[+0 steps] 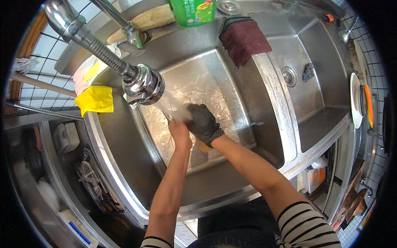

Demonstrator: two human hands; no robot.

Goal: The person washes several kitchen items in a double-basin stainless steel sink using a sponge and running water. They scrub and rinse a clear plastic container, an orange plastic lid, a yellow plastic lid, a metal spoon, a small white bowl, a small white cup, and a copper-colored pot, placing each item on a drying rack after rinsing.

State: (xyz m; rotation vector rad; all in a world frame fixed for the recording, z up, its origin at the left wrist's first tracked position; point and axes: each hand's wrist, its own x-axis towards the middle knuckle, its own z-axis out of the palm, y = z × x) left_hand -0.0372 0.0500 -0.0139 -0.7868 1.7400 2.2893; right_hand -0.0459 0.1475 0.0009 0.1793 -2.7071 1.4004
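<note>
Water runs from the chrome faucet spray head [144,85] into the left basin of a stainless steel sink [192,183]. In the stream, my left hand [180,131], ungloved, has its fingers closed around a thin, dark-looking item that is mostly hidden by the water. My right hand [203,121] wears a wet black glove and is pressed close beside the left one, its fingers curled; spray and the glove hide what it touches. A yellowish thing [203,146] shows below the right wrist, partly covered by it. Shallow water moves over the basin floor.
A dark red cloth [245,38] hangs over the divider's back end. The right basin holds a drain strainer [288,76] and a dark scouring pad [308,72]. Yellow cloth [96,99] drapes the left rim. A green detergent bottle [194,12] and loofah [152,20] stand behind.
</note>
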